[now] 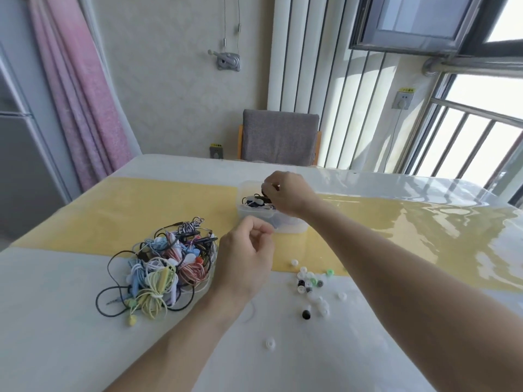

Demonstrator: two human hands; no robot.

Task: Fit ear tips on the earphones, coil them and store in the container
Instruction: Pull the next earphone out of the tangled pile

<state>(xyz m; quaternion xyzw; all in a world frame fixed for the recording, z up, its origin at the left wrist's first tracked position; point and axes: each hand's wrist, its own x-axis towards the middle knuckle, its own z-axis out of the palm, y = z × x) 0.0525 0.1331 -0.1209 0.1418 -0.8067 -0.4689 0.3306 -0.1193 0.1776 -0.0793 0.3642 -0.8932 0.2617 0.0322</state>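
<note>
A clear plastic container (288, 225) stands mid-table with coiled black and white earphones inside. My right hand (285, 193) is over its far side, fingers curled round a dark coiled earphone (264, 193) at the rim. My left hand (244, 258) hovers in front of the container with fingers loosely curled and nothing visible in them. A tangled pile of coloured earphones (167, 264) lies to the left. Several loose ear tips (310, 284), white, green and black, are scattered to the right of my left hand.
The table (70, 335) has a white cloth with a yellow band under a glossy cover. A single clear ear tip (270, 343) lies nearer me. A grey chair (278, 137) stands at the far edge. A railing and window are to the right.
</note>
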